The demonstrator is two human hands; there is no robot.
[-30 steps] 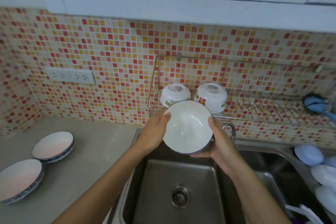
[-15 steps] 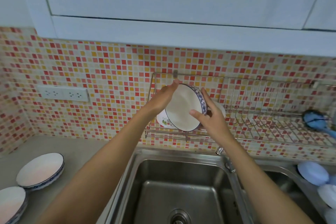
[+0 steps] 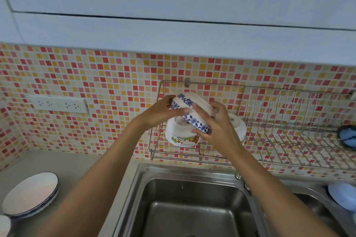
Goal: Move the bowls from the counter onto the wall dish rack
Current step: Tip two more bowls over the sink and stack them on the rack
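A white bowl with a blue floral rim (image 3: 189,112) is turned upside down and tilted over the left end of the wire wall dish rack (image 3: 289,113). My left hand (image 3: 163,110) grips its left rim and my right hand (image 3: 215,125) grips its right side. Beneath it an upturned white bowl with cartoon pictures (image 3: 182,134) sits in the rack, and another white bowl (image 3: 238,127) shows behind my right hand. On the counter at the lower left lies a blue-rimmed bowl (image 3: 30,194), with the edge of a further one (image 3: 3,225) at the frame corner.
A steel double sink (image 3: 192,208) lies below the rack, with a tap base (image 3: 239,176) at its back edge. A blue scrubber (image 3: 347,136) hangs at the rack's right end. Pale blue dishes (image 3: 342,194) sit at the far right. A socket strip (image 3: 59,104) is on the tiled wall.
Both hands raised the blue-rimmed bowl from over the sink up to the rack and flipped it from facing me to upside down above the cartoon bowl.
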